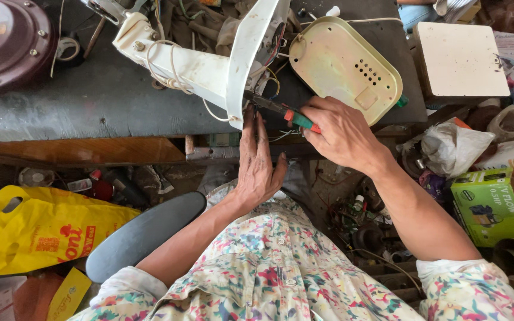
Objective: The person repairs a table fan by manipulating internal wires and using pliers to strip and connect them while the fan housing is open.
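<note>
Our right hand (340, 134) grips the green-and-red screwdriver (282, 112) driven into the white fan housing (242, 65) at the dark surface (90, 101) edge, while our left hand (258, 163), fingers flat and open, steadies that housing.

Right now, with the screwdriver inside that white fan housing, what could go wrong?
The screwdriver works among loose wires, so its tip could nick one. The left hand lies flat beside the white housing, close to the shaft; a slip by the right hand might jab it.
</note>
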